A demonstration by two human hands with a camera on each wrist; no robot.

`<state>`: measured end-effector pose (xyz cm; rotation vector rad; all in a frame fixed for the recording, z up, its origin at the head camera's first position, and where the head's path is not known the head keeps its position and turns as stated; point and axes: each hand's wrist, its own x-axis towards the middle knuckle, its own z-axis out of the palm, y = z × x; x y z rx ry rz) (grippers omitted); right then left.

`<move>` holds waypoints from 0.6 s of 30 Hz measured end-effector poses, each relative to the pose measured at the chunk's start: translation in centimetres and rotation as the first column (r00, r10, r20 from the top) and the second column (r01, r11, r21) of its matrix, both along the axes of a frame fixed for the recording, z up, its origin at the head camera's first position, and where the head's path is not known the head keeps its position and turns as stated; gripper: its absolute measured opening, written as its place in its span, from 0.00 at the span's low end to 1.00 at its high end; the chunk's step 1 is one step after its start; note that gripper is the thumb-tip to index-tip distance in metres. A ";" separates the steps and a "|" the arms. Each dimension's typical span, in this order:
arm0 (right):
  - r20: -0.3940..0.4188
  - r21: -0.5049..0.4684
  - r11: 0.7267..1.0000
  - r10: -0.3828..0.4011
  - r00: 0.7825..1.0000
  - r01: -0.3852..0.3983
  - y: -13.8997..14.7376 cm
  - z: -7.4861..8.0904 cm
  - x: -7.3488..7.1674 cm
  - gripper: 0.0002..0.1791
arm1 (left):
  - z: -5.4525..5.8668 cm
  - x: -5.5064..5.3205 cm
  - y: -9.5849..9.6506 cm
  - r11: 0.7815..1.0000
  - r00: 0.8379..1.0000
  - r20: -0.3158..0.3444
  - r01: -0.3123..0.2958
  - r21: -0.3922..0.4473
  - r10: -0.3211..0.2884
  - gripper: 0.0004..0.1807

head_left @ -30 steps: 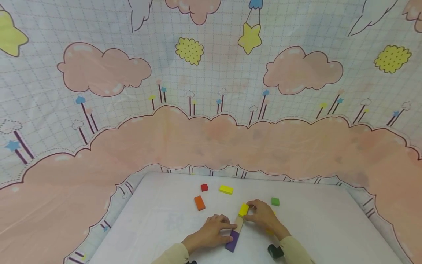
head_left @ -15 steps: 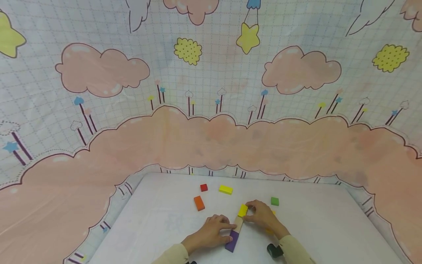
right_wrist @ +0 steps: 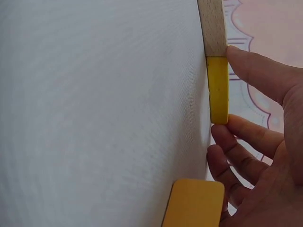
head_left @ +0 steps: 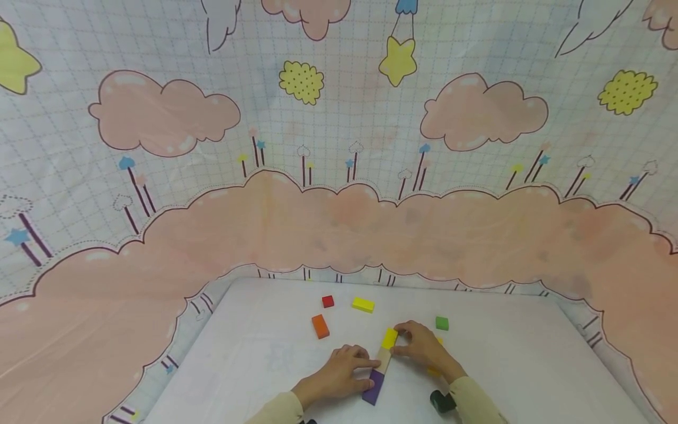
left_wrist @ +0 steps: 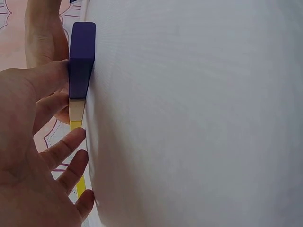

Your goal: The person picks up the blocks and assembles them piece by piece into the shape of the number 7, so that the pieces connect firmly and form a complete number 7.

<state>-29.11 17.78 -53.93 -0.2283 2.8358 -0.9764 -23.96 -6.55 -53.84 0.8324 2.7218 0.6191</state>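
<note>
A purple block [head_left: 373,387], a plain wooden block [head_left: 384,360] and a yellow block [head_left: 389,338] lie end to end in a slanting row on the white tabletop. With straight fingers my left hand [head_left: 341,372] presses on the row, its thumb on the purple block and its index finger across the wooden one. At the far end my right hand [head_left: 422,345] pinches the yellow block; in the right wrist view the thumb meets it at its seam with the wood, and the index finger touches its outer end. The yellow and wooden blocks sit flush there.
Behind the row are a red cube [head_left: 328,301], an orange block [head_left: 320,326] and another yellow block [head_left: 362,304]. A green block [head_left: 442,323] stands right of my right hand. An orange-yellow block [right_wrist: 194,203] lies under the right forearm, partly hidden.
The yellow block under my right hand has shifted slightly left, more in line with the wooden block. My left hand and the other blocks have stayed put.
</note>
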 end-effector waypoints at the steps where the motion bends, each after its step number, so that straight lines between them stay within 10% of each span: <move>1: -0.002 -0.001 1.000 0.000 1.000 0.000 0.0 0.0 0.0 0.31 | 0.0 0.0 0.0 1.000 1.000 -0.002 0.000 -0.001 0.000 0.24; 18: -0.020 -0.017 0.999 -0.031 0.999 0.031 -0.3 -0.4 -0.2 0.26 | 0.1 0.1 0.1 1.000 1.000 -0.008 0.000 -0.001 0.000 0.24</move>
